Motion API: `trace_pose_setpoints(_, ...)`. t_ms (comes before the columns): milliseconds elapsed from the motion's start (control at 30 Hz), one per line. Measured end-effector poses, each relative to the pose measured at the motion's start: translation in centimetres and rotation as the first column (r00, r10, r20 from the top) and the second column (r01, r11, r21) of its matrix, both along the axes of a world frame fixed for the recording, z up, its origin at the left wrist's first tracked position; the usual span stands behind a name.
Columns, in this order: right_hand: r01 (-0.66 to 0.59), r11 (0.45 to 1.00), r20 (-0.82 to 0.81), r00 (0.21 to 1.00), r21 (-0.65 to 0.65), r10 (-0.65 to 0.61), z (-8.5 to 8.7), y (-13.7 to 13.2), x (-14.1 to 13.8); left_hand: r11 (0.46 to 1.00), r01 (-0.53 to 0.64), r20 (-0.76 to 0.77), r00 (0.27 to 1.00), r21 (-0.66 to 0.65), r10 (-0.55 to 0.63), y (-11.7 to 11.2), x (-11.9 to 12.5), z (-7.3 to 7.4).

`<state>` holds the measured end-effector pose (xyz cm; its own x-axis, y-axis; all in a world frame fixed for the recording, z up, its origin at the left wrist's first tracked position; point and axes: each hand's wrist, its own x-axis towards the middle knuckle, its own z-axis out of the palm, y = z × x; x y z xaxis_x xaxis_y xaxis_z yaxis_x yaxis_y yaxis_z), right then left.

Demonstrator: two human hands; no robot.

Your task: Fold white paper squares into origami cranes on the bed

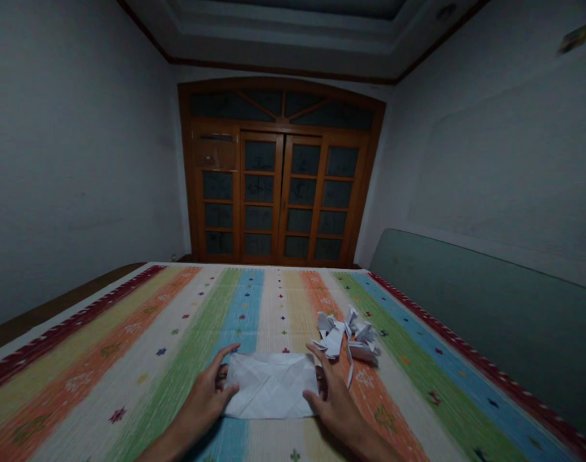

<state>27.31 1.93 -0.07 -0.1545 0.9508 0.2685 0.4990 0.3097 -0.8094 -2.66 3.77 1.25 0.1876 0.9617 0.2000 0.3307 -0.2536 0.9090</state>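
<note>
A white sheet of paper [272, 387], folded to a wide rectangle with crossing crease lines, is stretched between my two hands just above the striped cloth. My left hand [211, 385] grips its left edge, the thumb on the near face and the fingers curled round behind. At the right edge my right hand [331, 393] has the same hold, thumb in front. The fingertips behind the paper are partly hidden. Beyond my right hand lies a small heap of folded white paper pieces [338, 337].
A striped tablecloth [177, 346] with small coloured motifs covers the table. Along the right side stands a grey-green padded-looking backrest [466, 289]. Wooden double doors with glass panes [281, 192] are at the far end, between pale walls.
</note>
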Motion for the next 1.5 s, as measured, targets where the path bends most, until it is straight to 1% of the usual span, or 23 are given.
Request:
trace_pose_setpoints(67,0.019,0.998,0.143,0.989,0.066,-0.028,-0.2,-0.3,0.2,0.987,-0.041,-0.182,0.981,0.152,0.069,-0.1,-0.1,-0.4)
trace_pose_setpoints(133,-0.001,0.995,0.241,0.97,0.097,-0.023,-0.4,-0.6,0.2,0.951,-0.03,-0.315,0.94,0.306,0.131,-0.3,-0.2,-0.9)
trace_pose_setpoints(167,-0.004,0.993,0.275,0.961,0.115,-0.028,-0.4,-0.7,0.2,0.925,-0.01,-0.36,0.919,0.38,0.158,-0.3,-0.2,-1.2)
trace_pose_setpoints(233,0.008,0.985,0.321,0.945,0.173,-0.064,-0.3,-0.9,0.1,0.865,0.06,-0.438,0.878,0.498,0.191,-0.4,-0.3,-1.5)
trace_pose_setpoints(300,0.028,0.969,0.347,0.931,0.244,-0.115,-0.2,-1.0,0.0,0.826,0.18,-0.521,0.84,0.533,0.153,-0.5,-0.4,-1.6)
trace_pose_setpoints(333,0.022,0.963,0.36,0.925,0.269,-0.121,-0.1,-1.1,0.0,0.819,0.247,-0.561,0.821,0.517,0.107,-0.6,-0.4,-1.6)
trace_pose_setpoints(400,-0.043,0.956,0.386,0.919,0.289,-0.075,0.1,-1.2,-0.1,0.822,0.348,-0.611,0.792,0.451,0.0,-0.8,-0.6,-1.3)
trace_pose_setpoints(467,-0.129,0.953,0.411,0.911,0.273,0.005,0.4,-1.3,-0.2,0.832,0.408,-0.627,0.773,0.375,-0.097,-1.0,-0.8,-1.1)
trace_pose_setpoints(533,-0.177,0.956,0.436,0.898,0.234,0.059,0.7,-1.5,-0.2,0.841,0.44,-0.633,0.758,0.316,-0.159,-1.1,-0.9,-0.8)
trace_pose_setpoints(667,-0.215,0.973,0.488,0.86,0.082,0.148,1.6,-1.9,0.0,0.849,0.472,-0.675,0.709,0.238,-0.204,-1.2,-1.1,-0.6)
trace_pose_setpoints(800,-0.306,0.949,0.494,0.816,-0.074,0.302,2.5,-2.2,0.3,0.811,0.542,-0.718,0.653,0.219,-0.243,-1.5,-1.0,0.0)
trace_pose_setpoints(867,-0.343,0.933,0.492,0.797,-0.109,0.351,3.0,-2.3,0.3,0.796,0.566,-0.736,0.629,0.214,-0.249,-1.7,-0.8,0.6)
trace_pose_setpoints(967,-0.396,0.911,0.501,0.769,-0.114,0.397,3.6,-2.3,0.3,0.798,0.574,-0.761,0.597,0.182,-0.256,-2.0,-0.5,1.3)
trace_pose_setpoints(1100,-0.43,0.898,0.505,0.758,-0.091,0.414,3.7,-2.1,0.2,0.811,0.565,-0.782,0.57,0.149,-0.253,-2.0,-0.3,1.5)
trace_pose_setpoints(1200,-0.423,0.901,0.504,0.759,-0.099,0.412,3.4,-2.1,0.1,0.809,0.557,-0.772,0.592,0.187,-0.229,-1.9,-0.4,1.2)
trace_pose_setpoints(1333,-0.347,0.928,0.51,0.779,-0.134,0.365,3.3,-2.1,0.0,0.812,0.538,-0.749,0.63,0.228,-0.207,-1.8,-0.6,0.8)
trace_pose_setpoints(1500,-0.253,0.955,0.524,0.798,-0.155,0.296,3.1,-2.2,-0.1,0.837,0.514,-0.769,0.608,0.189,-0.199,-1.4,-1.0,0.3)
